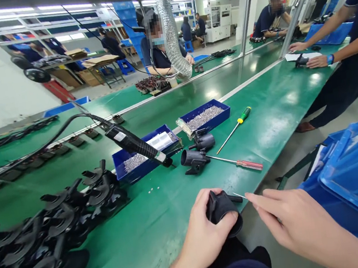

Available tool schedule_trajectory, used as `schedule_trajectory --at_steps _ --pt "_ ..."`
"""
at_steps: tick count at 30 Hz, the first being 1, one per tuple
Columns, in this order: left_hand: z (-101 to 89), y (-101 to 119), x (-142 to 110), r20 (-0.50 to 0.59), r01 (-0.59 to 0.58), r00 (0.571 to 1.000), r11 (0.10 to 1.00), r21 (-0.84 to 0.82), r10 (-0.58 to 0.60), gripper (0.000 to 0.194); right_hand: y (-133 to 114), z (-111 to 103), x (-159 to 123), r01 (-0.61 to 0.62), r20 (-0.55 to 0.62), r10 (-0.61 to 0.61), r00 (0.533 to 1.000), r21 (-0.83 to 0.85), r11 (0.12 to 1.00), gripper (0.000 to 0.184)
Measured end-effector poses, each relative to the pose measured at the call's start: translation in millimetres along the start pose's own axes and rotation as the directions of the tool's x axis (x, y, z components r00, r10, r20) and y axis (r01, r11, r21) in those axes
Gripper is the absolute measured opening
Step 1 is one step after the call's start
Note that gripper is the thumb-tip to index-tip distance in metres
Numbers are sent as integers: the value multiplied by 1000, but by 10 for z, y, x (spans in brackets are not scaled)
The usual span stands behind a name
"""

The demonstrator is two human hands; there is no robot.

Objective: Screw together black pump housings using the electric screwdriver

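Note:
My left hand [201,233] grips a black plastic tubular part [221,205] at the table's front edge, its thumb at the round opening. Closed in a pinch, my right hand [294,217] holds a thin pointed metal tool [239,195] whose tip is beside the part's narrow stub; I cannot tell whether they touch. The tool's kind is not clear, since my fingers cover most of it. Beyond my hands lie two similar black parts [194,160], a red-handled screwdriver [249,165] and a green-and-yellow screwdriver [244,115].
An electric screwdriver [132,143] hangs over two blue bins [218,117] of small metal pieces. Several black housings [61,223] crowd the left of the green table [138,246]. Blue crates [355,180] stand at right. A co-worker's hands [317,61] handle a part farther along.

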State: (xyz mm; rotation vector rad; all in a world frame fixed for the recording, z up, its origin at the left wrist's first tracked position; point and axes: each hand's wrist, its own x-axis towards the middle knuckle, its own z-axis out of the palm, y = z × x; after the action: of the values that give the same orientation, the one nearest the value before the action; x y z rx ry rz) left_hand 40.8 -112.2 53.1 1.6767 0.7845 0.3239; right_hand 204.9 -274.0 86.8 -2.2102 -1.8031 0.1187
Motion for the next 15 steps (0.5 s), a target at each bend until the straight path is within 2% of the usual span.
schedule_trajectory --at_steps 8,13,15 --pt "7 -6 -11 -36 -86 995 990 113 90 32 -106 -66 139 58 95 -57 994 -9 998 32" --pt "18 -30 -24 -27 -111 993 983 149 117 32 -217 -158 274 88 256 -40 966 -179 980 28" --pt "14 -29 -29 -25 -118 992 980 160 123 31 -266 -170 300 97 278 -26 960 -245 965 29"
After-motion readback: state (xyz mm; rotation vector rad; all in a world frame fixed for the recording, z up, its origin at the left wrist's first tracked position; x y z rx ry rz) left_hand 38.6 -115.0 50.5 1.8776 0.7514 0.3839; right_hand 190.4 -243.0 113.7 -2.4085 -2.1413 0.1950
